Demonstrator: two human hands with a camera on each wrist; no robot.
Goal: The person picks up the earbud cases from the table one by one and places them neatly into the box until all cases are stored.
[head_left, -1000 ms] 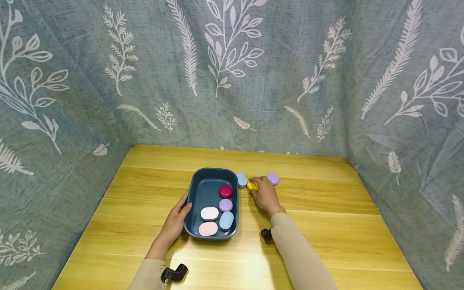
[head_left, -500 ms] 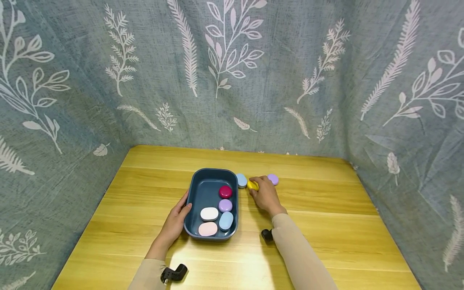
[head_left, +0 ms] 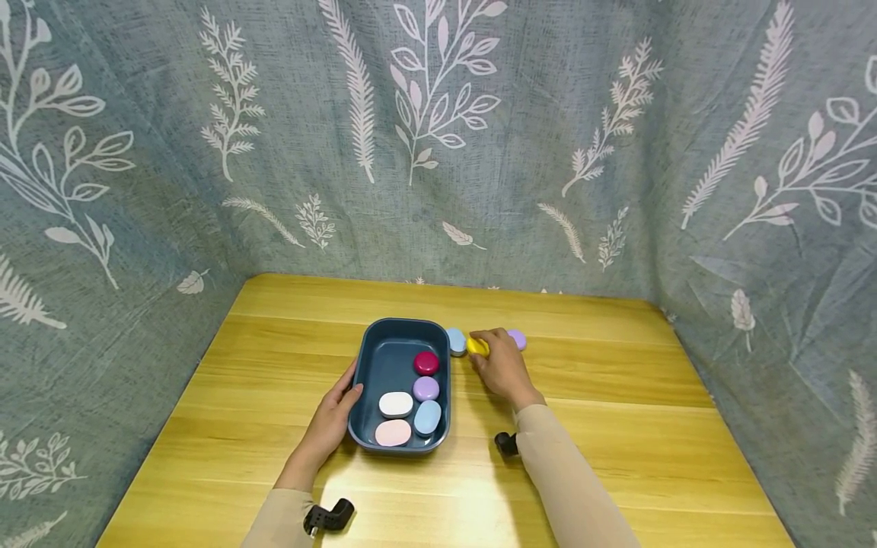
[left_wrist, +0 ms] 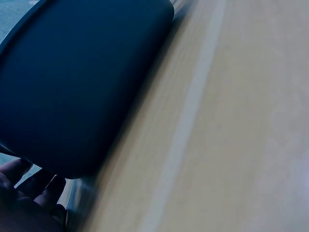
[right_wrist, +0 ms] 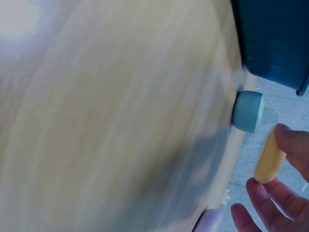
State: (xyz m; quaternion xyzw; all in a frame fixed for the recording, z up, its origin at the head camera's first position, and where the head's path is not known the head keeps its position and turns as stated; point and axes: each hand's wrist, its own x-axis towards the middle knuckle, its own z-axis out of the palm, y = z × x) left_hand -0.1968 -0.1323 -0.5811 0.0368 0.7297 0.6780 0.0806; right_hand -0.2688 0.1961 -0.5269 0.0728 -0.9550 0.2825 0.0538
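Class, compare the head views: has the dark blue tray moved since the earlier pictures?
No: against the wood-grain table, the dark blue tray shows no visible shift in any direction.

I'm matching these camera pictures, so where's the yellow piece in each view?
Head: yellow piece just right of centre, below mid-height, in the right hand.
Left wrist: not in it.
Right wrist: toward the right edge, below mid-height, in the fingers.
Shared landmark: the dark blue tray, in all three.

The right hand (head_left: 504, 368) and its yellow piece (head_left: 477, 346) have shifted slightly, farther or upward; the hand now hides more of the far-right purple piece (head_left: 519, 340).
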